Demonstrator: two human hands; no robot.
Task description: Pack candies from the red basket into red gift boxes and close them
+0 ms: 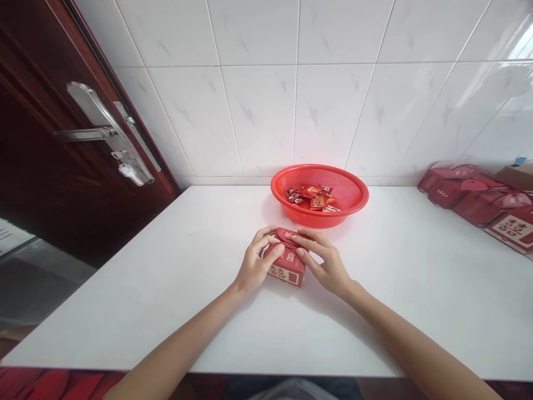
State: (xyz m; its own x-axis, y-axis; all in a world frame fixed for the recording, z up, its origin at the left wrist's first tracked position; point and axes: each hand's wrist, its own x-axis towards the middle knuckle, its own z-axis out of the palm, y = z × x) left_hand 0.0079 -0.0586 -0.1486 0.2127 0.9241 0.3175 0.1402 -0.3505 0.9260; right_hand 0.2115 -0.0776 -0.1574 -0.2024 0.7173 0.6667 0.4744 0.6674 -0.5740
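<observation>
One small red box sits upright on the white table, just in front of the basket and between the person's two hands. Pale characters run across its top, where a flap with a curved edge shows, and its near side bears a cream panel with red characters. The left hand is half closed around the box's left side, thumb laid on top and fingers bent over toward the far part, holding it. The right hand is partly open, its fingers reaching onto the top by the flap and its thumb at the right edge; whether it pinches the flap or only rests there, I cannot tell.

Beyond the box stands a red perforated basket, wide at the rim, with a few red wrapped packets and some smaller dark shiny ones heaped low inside. Well apart to the right, several red cartons crowd together near the tiled wall, with a brown cardboard box behind them. On the left is a dark red door with a metal handle and hanging keys
</observation>
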